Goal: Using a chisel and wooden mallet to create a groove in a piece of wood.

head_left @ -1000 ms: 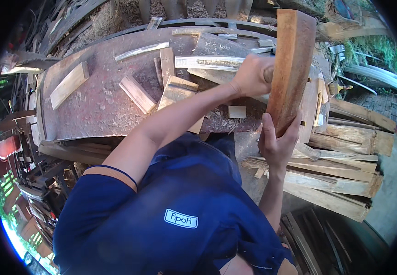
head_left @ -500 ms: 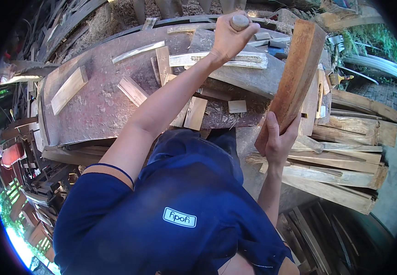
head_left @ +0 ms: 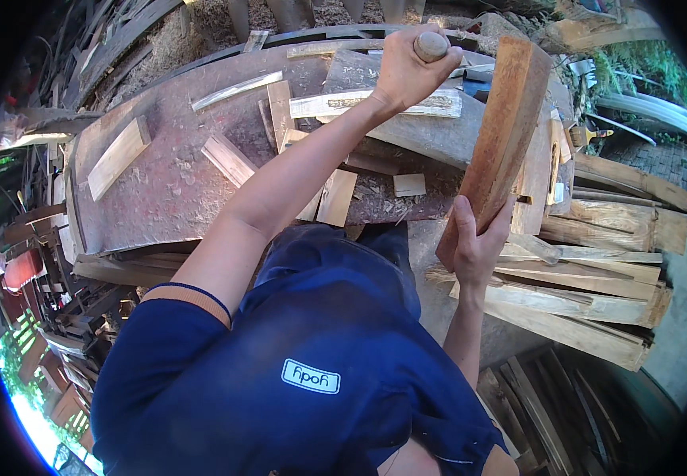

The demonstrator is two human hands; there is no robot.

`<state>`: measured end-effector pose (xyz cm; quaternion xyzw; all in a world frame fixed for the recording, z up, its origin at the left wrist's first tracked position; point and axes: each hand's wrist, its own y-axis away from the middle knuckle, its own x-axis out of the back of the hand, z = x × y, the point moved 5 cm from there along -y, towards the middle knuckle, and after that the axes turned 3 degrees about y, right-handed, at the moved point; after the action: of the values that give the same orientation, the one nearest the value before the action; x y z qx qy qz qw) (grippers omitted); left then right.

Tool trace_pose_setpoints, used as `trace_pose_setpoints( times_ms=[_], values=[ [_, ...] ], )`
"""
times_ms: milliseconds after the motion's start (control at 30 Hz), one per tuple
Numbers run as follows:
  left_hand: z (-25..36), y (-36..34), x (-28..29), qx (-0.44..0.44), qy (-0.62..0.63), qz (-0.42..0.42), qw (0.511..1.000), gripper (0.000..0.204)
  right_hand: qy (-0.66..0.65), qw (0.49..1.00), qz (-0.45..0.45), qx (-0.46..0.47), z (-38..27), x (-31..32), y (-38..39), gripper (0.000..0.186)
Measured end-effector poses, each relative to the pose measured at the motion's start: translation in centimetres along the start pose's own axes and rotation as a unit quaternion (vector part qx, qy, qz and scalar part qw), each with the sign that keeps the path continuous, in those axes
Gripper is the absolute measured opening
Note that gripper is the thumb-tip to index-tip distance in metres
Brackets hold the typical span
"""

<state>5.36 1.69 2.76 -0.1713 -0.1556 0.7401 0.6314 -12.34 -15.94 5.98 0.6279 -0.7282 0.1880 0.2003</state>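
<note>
My left hand (head_left: 408, 71) is closed around a round wooden handle (head_left: 431, 47), seen end-on over the far part of the workbench. Whatever tool lies below the handle is hidden by my fist. In my right hand (head_left: 480, 238) is the lower end of a thick brown wooden bar (head_left: 504, 119), my thumb lying along its near face. It tilts up and away, its far end just right of my left fist, with a small gap showing between them. Beneath my left wrist lies a pale wood strip (head_left: 331, 105) on a wide grey board (head_left: 431, 133).
The reddish workbench (head_left: 177, 182) carries several offcuts, among them a short board (head_left: 119, 157), a thin strip (head_left: 237, 90) and a small block (head_left: 409, 185). Stacked split boards (head_left: 581, 297) stand at the right. A paintbrush (head_left: 589, 136) lies by the bench's right edge.
My left fist has shifted slightly right with the handle. The brown bar and my right hand have moved slightly left, so the bar is closer to the fist.
</note>
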Motion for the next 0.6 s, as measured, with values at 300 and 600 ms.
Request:
trace_pose_setpoints(
  times_ms=[300, 600],
  values=[
    [1.3, 1.7, -1.7, -0.042, -0.01, 0.046, 0.998, 0.019, -0.124, 0.99, 0.06, 0.002, -4.3, 1.2, 0.0, 0.06],
    [2.3, 6.5, -4.8, -0.118, -0.056, -0.058, 0.99, 0.025, 0.076, 0.992, 0.026, 0.093, -3.8, 0.3, -1.2, 0.056]
  ],
)
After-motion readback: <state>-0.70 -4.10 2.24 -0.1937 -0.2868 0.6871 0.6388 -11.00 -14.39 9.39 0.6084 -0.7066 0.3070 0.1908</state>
